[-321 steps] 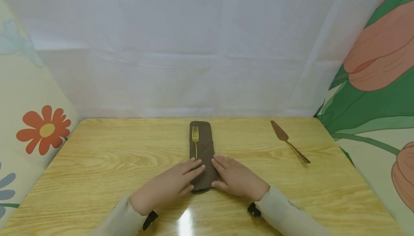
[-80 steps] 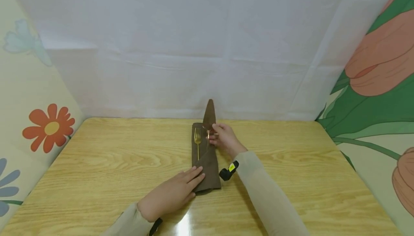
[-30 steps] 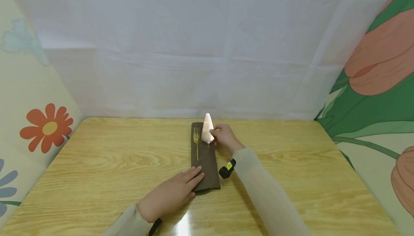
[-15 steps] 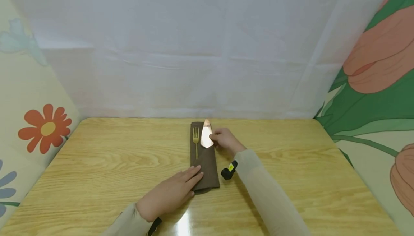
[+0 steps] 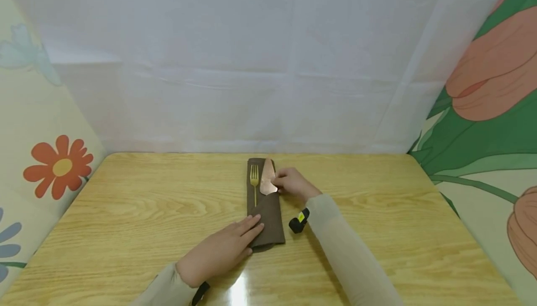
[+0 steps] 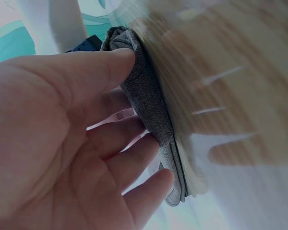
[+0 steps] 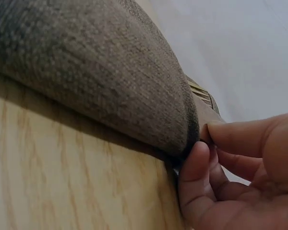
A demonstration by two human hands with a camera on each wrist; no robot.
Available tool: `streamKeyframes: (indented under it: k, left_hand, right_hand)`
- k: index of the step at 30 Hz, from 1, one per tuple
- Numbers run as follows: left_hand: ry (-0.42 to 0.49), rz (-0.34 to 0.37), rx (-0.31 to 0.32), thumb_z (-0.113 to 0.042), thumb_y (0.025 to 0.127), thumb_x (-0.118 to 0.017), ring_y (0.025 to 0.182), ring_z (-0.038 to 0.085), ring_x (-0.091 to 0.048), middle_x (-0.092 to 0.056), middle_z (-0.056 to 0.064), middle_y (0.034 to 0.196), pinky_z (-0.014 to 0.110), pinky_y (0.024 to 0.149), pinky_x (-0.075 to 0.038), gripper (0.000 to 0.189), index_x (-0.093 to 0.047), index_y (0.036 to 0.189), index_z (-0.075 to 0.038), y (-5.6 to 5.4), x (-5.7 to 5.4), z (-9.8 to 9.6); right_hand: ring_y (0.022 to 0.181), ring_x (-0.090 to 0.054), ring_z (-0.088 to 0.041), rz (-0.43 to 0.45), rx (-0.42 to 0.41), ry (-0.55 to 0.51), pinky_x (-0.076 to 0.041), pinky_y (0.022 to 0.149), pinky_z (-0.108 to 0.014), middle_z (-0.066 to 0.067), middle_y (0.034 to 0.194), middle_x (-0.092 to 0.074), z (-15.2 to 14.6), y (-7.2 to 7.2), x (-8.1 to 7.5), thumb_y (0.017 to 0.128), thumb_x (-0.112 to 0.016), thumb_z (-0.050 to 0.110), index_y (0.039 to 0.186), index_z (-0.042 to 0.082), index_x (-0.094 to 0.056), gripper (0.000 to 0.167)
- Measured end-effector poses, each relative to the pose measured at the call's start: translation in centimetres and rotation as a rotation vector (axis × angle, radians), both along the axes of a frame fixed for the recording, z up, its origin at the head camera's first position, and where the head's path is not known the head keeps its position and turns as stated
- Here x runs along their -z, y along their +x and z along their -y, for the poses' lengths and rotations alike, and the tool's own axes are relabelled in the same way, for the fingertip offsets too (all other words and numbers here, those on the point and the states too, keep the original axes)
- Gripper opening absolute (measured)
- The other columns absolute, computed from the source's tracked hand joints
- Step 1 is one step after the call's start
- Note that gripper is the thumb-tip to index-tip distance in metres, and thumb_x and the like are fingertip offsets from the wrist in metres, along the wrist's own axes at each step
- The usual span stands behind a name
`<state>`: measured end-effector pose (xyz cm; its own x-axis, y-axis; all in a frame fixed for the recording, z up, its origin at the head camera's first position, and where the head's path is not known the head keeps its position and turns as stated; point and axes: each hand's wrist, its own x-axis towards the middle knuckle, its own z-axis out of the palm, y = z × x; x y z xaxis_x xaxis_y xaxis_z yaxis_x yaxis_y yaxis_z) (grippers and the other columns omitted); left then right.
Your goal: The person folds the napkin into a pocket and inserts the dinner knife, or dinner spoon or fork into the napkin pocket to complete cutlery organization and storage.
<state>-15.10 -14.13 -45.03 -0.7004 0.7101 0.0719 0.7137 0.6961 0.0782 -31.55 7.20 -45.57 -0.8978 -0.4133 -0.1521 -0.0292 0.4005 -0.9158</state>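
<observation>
A folded dark brown napkin lies lengthwise on the table, its slanted upper fold forming a pocket. A gold fork is tucked in at the left, tines showing. Beside it a copper cake server lies with its blade on the napkin and its handle hidden in the pocket. My right hand pinches the edge of the blade near its base; the right wrist view shows thumb and finger at the pocket's edge. My left hand rests with extended fingers on the napkin's lower left part.
The wood-grain table ends at a white cloth backdrop. Painted panels with flowers stand at the left and right sides. Black wrist cameras are strapped below both sleeves.
The right hand has slid the cake server down toward me, so its handle has gone into the pocket and its blade lies flatter on the napkin. The left hand has stayed in place.
</observation>
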Motion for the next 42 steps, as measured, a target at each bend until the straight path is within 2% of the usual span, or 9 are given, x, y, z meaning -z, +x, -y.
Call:
streamKeyframes:
  k: [5,11,15,18,21,25,32,37,42]
  left_hand:
    - [0.0,0.015,0.004,-0.019,0.1,-0.065,0.137,0.036,-0.048,-0.044,0.02,0.154,0.049,0.108,-0.045,0.052,-0.05,0.146,0.001,0.0,0.1,0.1]
    - [-0.007,0.012,0.008,-0.02,0.101,-0.064,0.138,0.035,-0.048,-0.043,0.021,0.154,0.049,0.107,-0.045,0.052,-0.05,0.147,0.0,0.0,0.1,0.2]
    - [-0.019,0.019,0.013,-0.021,0.102,-0.063,0.14,0.034,-0.046,-0.043,0.02,0.155,0.049,0.108,-0.044,0.052,-0.049,0.148,-0.001,0.1,-0.1,0.3]
    - [-0.035,0.034,0.008,-0.021,0.102,-0.062,0.141,0.033,-0.044,-0.042,0.019,0.156,0.049,0.109,-0.043,0.052,-0.049,0.149,-0.002,0.2,-0.3,0.3]
    - [-0.047,0.029,-0.002,-0.022,0.102,-0.063,0.141,0.033,-0.044,-0.042,0.019,0.156,0.049,0.109,-0.043,0.053,-0.049,0.149,-0.002,0.4,-0.3,0.3]
    - [-0.053,0.023,-0.011,-0.022,0.101,-0.063,0.141,0.033,-0.044,-0.042,0.019,0.156,0.049,0.109,-0.043,0.053,-0.049,0.148,-0.002,0.6,-0.3,0.2]
    - [-0.052,0.043,-0.017,-0.022,0.101,-0.063,0.142,0.033,-0.043,-0.041,0.018,0.157,0.05,0.109,-0.043,0.053,-0.049,0.149,-0.002,0.5,-0.4,0.3]
    - [-0.055,0.048,-0.016,-0.022,0.102,-0.063,0.142,0.033,-0.043,-0.041,0.019,0.157,0.05,0.11,-0.042,0.054,-0.048,0.149,-0.002,0.4,-0.3,0.3]
    - [-0.062,0.039,-0.004,-0.023,0.102,-0.063,0.142,0.032,-0.042,-0.042,0.017,0.156,0.05,0.11,-0.042,0.053,-0.05,0.149,-0.003,0.3,-0.1,0.4]
  right_hand:
    - [0.064,-0.044,-0.013,-0.015,-0.037,0.047,-0.039,0.063,-0.026,-0.001,0.069,-0.048,-0.3,0.0,-0.2,0.101,-0.055,0.006,0.073,0.008,-0.051,0.029]
    - [0.063,-0.042,-0.014,-0.036,-0.071,0.072,-0.038,0.064,-0.027,0.0,0.068,-0.047,-0.5,0.0,0.0,0.102,-0.054,0.009,0.073,0.01,-0.05,0.03]
    - [0.065,-0.043,-0.014,-0.043,-0.065,0.08,-0.039,0.065,-0.027,0.0,0.07,-0.049,-0.4,0.2,0.1,0.103,-0.053,0.011,0.075,0.01,-0.053,0.028]
    - [0.069,-0.048,-0.013,-0.032,-0.036,0.067,-0.043,0.068,-0.027,-0.001,0.077,-0.054,-0.2,0.3,0.2,0.103,-0.056,0.011,0.083,0.007,-0.06,0.021]
    - [0.074,-0.055,-0.014,-0.014,0.005,0.045,-0.05,0.071,-0.027,-0.004,0.086,-0.059,0.0,0.4,0.3,0.102,-0.059,0.011,0.1,0.002,-0.062,0.009]
    - [0.077,-0.059,-0.015,0.003,0.047,0.019,-0.054,0.073,-0.029,-0.007,0.091,-0.059,0.3,0.6,0.4,0.101,-0.063,0.01,0.115,0.0,-0.056,0.019]
    - [0.076,-0.058,-0.014,0.015,0.053,-0.027,-0.055,0.072,-0.028,-0.004,0.087,-0.056,0.5,0.6,0.3,0.1,-0.064,0.009,0.114,-0.001,-0.055,0.02]
    - [0.076,-0.06,-0.015,-0.011,0.074,-0.012,-0.056,0.073,-0.03,-0.008,0.092,-0.06,0.5,0.7,0.5,0.1,-0.065,0.011,0.116,-0.002,-0.056,0.022]
    - [0.078,-0.061,-0.017,0.039,0.093,-0.116,-0.057,0.073,-0.031,-0.013,0.1,-0.062,0.0,0.6,0.9,0.102,-0.06,0.014,0.123,-0.003,-0.054,0.027]
